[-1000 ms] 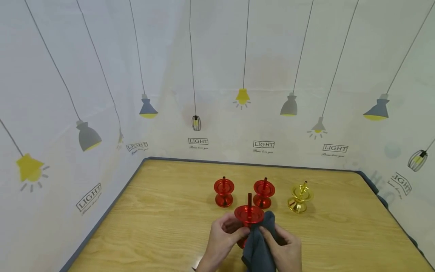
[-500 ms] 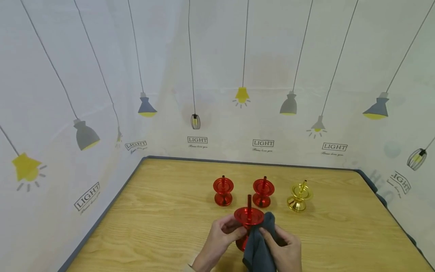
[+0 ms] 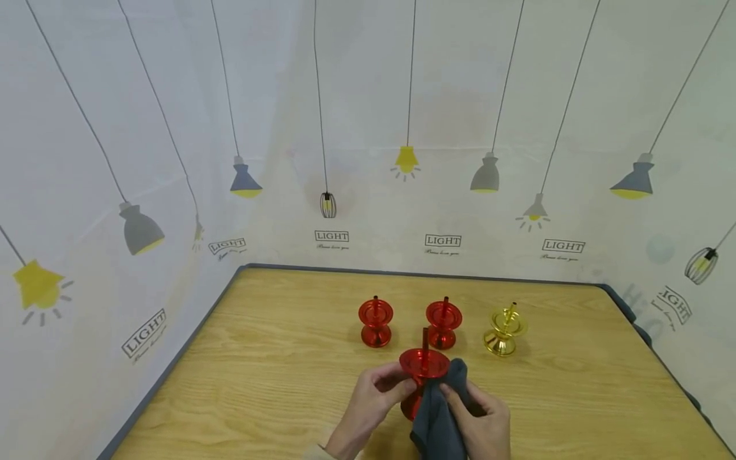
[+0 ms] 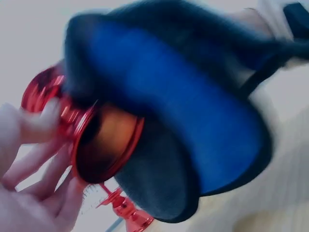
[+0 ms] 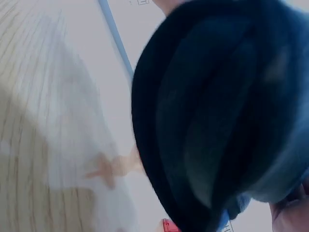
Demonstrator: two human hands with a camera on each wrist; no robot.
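A shiny red candle holder (image 3: 424, 364) with a wide dish and a thin upright stem is held above the near part of the table. My left hand (image 3: 370, 406) grips it below the dish, thumb towards me. A dark grey cloth (image 3: 438, 421) is pinched in my right hand (image 3: 487, 423) and lies against the right side of the holder, covering part of its lower body. In the left wrist view, the hollow underside of the candle holder (image 4: 108, 140) shows beside the cloth (image 4: 169, 101). The cloth (image 5: 207, 116) fills much of the right wrist view.
Two more red candle holders, one on the left (image 3: 375, 322) and one in the middle (image 3: 443, 324), stand upright behind my hands. A gold candle holder (image 3: 505, 331) stands to their right. The wooden table (image 3: 259, 364) meets a lamp-printed white backdrop (image 3: 368, 128) at its far edge.
The head view has shifted slightly. The held candle holder has moved a little to the right in it and its stem has tilted slightly. Both hands keep their grips.
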